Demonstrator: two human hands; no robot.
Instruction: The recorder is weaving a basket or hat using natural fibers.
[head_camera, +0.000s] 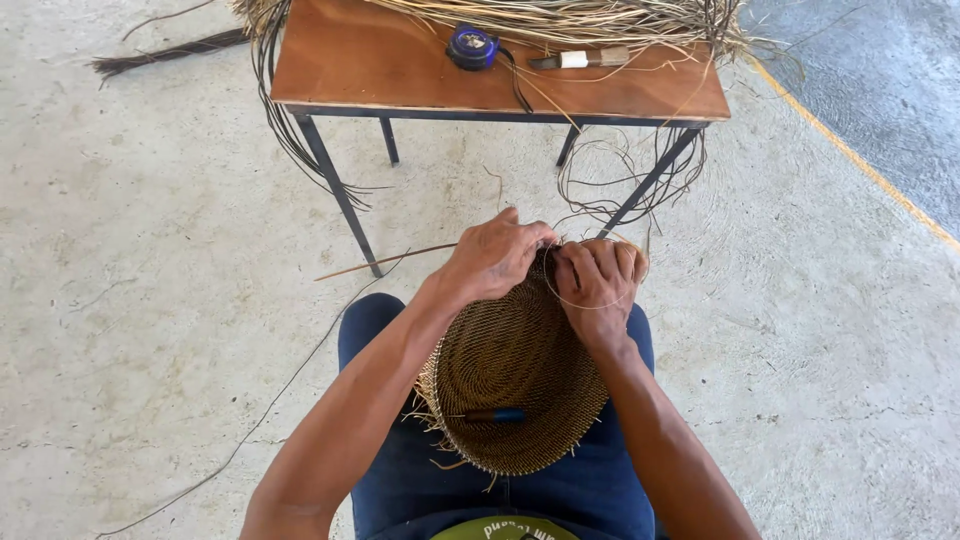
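Observation:
A woven brown basket (505, 365) rests on my lap, its opening facing up toward me. My left hand (490, 258) grips the far rim of the basket, fingers curled over it. My right hand (597, 285) is closed on the same rim just to the right, pinching a thin fibre strand that loops beside it. A long thin stick (385, 262) juts out to the left from under my left hand. A small blue-handled tool (495, 415) lies inside the basket near its lower wall.
A small wooden table (400, 70) on metal legs stands ahead, carrying a blue tape measure (472, 46), a knife-like tool (585, 59) and a bundle of dried fibres (570, 20). Dark strands hang off it. Concrete floor all around, with a yellow line (860, 160) at right.

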